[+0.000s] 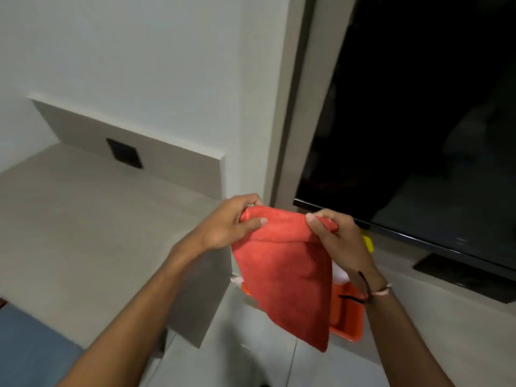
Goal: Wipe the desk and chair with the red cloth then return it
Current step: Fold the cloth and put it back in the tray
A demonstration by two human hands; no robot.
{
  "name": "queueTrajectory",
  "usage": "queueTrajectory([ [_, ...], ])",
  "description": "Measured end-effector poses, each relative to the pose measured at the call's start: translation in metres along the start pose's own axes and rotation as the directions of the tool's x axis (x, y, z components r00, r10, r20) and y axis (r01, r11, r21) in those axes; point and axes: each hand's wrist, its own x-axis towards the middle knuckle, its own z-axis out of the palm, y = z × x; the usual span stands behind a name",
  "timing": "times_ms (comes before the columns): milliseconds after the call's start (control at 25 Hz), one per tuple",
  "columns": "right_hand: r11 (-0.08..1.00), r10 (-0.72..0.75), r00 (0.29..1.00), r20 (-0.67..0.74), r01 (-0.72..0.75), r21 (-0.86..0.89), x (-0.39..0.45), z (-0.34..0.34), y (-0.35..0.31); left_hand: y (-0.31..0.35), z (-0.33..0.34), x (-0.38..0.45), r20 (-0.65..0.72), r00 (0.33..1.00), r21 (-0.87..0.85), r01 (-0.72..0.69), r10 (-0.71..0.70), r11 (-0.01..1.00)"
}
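The red cloth [282, 269] hangs in the air in front of me, folded over at the top and tapering to a point below. My left hand [231, 222] pinches its upper left corner and my right hand [337, 236] pinches its upper right corner. The grey desk [83, 219] lies to the left, below my left arm. A blue seat [30, 350], perhaps the chair, shows at the bottom left corner.
An orange tray [349, 319] sits on the floor behind the cloth, partly hidden. A large dark TV screen [418, 121] stands on a low ledge at the right. A black wall socket [124, 153] is set in the desk's back panel. Pale floor tiles lie below.
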Motion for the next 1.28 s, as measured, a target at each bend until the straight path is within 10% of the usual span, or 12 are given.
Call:
queueTrajectory([
  [400,0.861,-0.062,0.995,-0.082,0.012,-0.509,0.019,0.063,0.122,-0.085,0.093,0.05,0.092,0.996,0.53,-0.038,-0.013,0.847],
  [560,0.777,0.167,0.934,0.315,0.072,-0.626,0.0,0.064,0.136,-0.099,0.124,0.032,0.367,0.903,0.705,-0.113,-0.223,0.701],
  [920,0.685,0.302,0.803,0.514,0.192,-0.703,0.065,0.08,0.132,-0.097,0.154,0.085,0.222,0.923,0.943,-0.121,-0.316,0.309],
  [1160,0.7,-0.018,0.936,0.351,0.263,-0.664,0.044,0.066,0.133,-0.08,0.144,0.053,0.161,0.948,0.807,0.033,-0.273,0.589],
  [1280,0.722,0.09,0.89,0.447,0.251,-0.644,0.004,0.063,0.144,-0.075,0.164,0.011,0.298,0.916,0.718,-0.029,-0.27,0.695],
])
